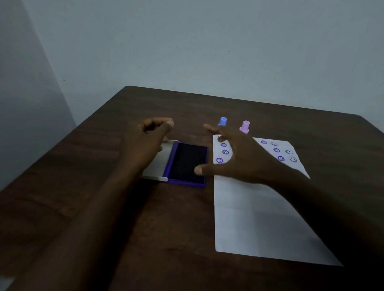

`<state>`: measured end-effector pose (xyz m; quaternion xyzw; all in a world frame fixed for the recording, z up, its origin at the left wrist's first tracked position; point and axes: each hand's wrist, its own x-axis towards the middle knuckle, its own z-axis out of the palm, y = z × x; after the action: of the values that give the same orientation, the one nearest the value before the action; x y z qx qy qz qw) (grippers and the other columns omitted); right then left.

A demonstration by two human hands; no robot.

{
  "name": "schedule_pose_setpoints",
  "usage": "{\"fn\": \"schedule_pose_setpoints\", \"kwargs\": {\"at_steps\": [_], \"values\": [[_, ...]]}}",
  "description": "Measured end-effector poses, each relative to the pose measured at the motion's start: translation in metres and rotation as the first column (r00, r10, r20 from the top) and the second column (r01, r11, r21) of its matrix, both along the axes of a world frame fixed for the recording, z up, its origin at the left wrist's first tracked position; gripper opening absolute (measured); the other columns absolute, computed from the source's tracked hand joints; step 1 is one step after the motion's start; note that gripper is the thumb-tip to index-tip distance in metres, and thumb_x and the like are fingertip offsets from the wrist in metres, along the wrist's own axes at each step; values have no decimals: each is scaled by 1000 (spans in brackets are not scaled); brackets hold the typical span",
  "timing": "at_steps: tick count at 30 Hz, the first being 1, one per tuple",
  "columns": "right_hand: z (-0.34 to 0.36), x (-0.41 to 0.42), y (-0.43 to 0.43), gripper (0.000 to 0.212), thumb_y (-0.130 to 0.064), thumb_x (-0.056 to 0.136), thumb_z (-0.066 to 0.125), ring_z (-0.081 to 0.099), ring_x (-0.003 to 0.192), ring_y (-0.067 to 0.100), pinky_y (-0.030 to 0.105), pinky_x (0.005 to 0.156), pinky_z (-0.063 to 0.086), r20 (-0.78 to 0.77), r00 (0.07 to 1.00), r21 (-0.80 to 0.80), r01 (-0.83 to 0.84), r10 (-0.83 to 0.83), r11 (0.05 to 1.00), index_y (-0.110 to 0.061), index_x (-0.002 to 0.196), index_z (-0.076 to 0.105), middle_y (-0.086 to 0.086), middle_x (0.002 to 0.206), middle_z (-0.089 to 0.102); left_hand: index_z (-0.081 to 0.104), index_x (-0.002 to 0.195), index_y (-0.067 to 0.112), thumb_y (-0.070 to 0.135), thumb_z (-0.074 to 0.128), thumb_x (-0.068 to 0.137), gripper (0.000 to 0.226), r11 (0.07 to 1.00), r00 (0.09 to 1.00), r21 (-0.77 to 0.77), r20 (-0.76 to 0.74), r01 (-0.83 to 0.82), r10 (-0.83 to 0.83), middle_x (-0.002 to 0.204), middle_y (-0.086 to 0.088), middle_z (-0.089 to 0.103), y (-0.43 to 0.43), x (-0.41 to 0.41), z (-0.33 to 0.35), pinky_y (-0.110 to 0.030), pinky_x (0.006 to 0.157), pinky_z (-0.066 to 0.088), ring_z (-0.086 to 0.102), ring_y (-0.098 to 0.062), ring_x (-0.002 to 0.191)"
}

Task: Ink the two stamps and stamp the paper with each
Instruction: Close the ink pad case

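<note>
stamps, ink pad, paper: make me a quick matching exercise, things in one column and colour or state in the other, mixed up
Things:
1. left stamp
2. right stamp
3. ink pad
4. paper

Colour or state:
A. lid open, dark pad showing
B. pink
C. printed along its far end, bare nearer the person
D. blue

Pairs: 1-D, 2-B, 3-A, 4-C

Plain room: wooden table [145,212], bare wall [205,47]

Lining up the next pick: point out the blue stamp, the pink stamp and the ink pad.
blue stamp [222,121]: head view, on its handle top.
pink stamp [244,126]: head view, on its handle.
ink pad [188,161]: head view, on the dark inked surface.
</note>
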<state>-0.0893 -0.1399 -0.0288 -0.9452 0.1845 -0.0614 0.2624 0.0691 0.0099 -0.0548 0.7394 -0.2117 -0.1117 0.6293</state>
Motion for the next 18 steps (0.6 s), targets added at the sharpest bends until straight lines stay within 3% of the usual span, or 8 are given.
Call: {"fn": "schedule_pose_setpoints", "kwargs": {"at_steps": [3, 6, 9, 13, 18], "values": [[-1, -1, 15, 115, -70, 58, 79, 28, 147, 14, 31, 116, 20, -49, 997, -72, -57, 53, 996, -41, 153, 21, -8, 160, 31, 66, 102, 33, 35, 61, 92, 11, 972, 992, 220, 116, -81, 56, 106, 10, 65, 9, 12, -3, -31, 85, 46, 59, -9, 97], [-3, 0, 20, 119, -72, 58, 77, 25, 149, 15, 24, 112, 7, -90, 995, -157, -67, 53, 985, -36, 155, 18, -8, 160, 32, 67, 112, 24, 34, 62, 92, 23, 926, 980, 343, 170, -159, 106, 107, 5, 61, 19, 21, -7, -30, 82, 39, 53, -10, 98], [-5, 3, 19, 123, -75, 57, 75, 28, 147, 17, 36, 120, 18, -128, 990, -189, -77, 53, 979, -33, 156, 15, -6, 161, 30, 67, 104, 21, 33, 63, 92, 18, 862, 973, 471, 211, -186, 95, 105, -3, 65, 25, 28, -13, -33, 79, 41, 55, -17, 93], [-4, 7, 16, 123, -74, 59, 73, 24, 150, 20, 41, 121, 13, -189, 981, -208, -77, 37, 975, -32, 157, 11, -3, 163, 26, 71, 106, 7, 26, 64, 88, 27, 780, 961, 575, 251, -246, 117, 109, -15, 69, 27, 33, -18, -37, 81, 45, 62, -29, 96], [-5, 11, 7, 128, -79, 57, 69, 14, 153, 23, 49, 124, 0, -240, 970, -223, -82, 27, 971, -30, 157, 6, -1, 164, 22, 59, 74, 13, 20, 64, 88, 16, 747, 952, 601, 272, -284, 143, 73, -5, 56, 29, 31, -16, -28, 58, 37, 49, -17, 65]]}}
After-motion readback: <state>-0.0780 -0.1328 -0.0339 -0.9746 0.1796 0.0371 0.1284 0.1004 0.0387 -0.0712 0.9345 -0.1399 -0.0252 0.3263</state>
